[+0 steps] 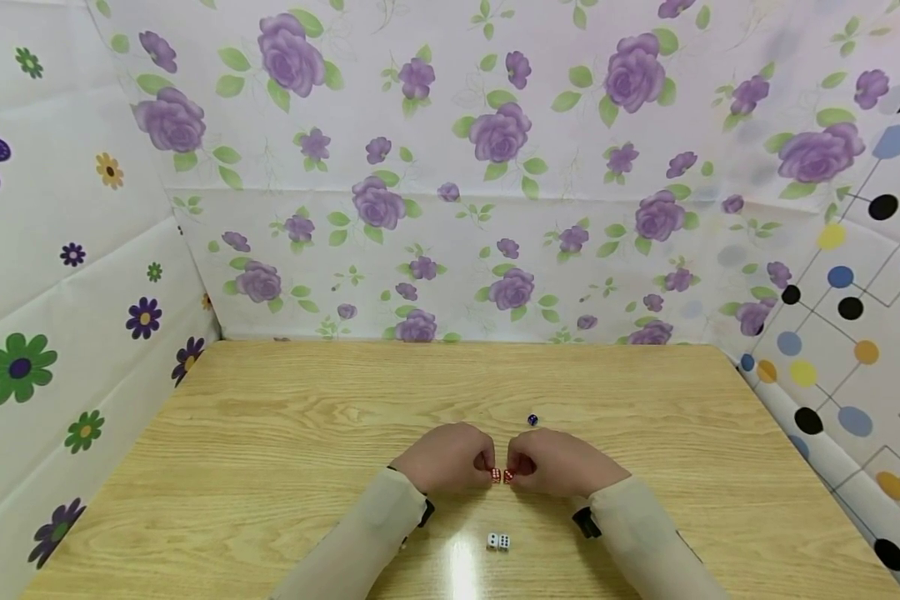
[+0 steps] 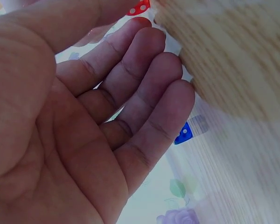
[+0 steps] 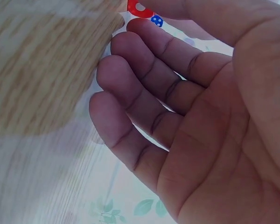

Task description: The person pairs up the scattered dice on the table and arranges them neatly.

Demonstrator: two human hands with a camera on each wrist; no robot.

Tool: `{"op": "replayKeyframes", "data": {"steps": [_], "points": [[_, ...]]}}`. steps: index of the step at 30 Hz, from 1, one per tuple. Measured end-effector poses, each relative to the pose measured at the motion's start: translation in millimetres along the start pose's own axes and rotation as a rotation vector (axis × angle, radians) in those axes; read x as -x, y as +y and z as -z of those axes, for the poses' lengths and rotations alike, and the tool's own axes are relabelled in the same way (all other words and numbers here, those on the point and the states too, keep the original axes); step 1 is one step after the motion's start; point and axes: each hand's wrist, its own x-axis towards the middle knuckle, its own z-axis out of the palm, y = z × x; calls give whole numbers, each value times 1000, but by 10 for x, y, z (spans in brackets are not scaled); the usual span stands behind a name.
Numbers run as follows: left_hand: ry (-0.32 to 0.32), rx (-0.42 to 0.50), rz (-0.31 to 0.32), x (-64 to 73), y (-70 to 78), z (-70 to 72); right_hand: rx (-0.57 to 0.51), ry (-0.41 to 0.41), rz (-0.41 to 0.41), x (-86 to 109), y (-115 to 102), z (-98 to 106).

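Observation:
In the head view my left hand (image 1: pixel 448 458) pinches a red die (image 1: pixel 496 476) with white pips between thumb and forefinger. Facing it, my right hand (image 1: pixel 566 461) pinches a second red die (image 1: pixel 508 477). The two dice stand side by side with a narrow gap, low over the table. At the top of the left wrist view part of one red die (image 2: pixel 138 8) shows by the forefinger. Part of a red die (image 3: pixel 139 8) also appears at the top of the right wrist view. The other fingers of both hands are curled, their tips at the wood.
Two white dice (image 1: pixel 498 542) sit side by side on the wooden table (image 1: pixel 307 433), nearer to me than the hands. Beyond the right hand lies a dark blue die (image 1: pixel 532 420). Patterned cloth (image 1: pixel 435 250) hangs behind and along both sides of the table.

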Motion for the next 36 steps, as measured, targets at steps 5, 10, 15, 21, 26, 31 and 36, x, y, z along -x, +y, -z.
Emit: {"op": "replayKeyframes", "data": {"steps": [5,10,15,21,26,31,36], "points": [[3,-3,-5,-5,3,-4,16,3,13,-1,-18,15],[9,-11,-14,-6,18,-8,22,-2,14,4,-41,26],[7,-23,-13,0,38,1,27,0,18,3,-39,15],[7,-41,-4,-7,46,-7,30,5,21,-2,-49,6],[8,-54,-13,-12,50,-12,37,10,18,4,-70,14],[6,-63,-19,-14,54,-14,39,11,18,7,-84,20],[1,-65,-16,-14,53,-20,45,12,18,4,-81,16]]}}
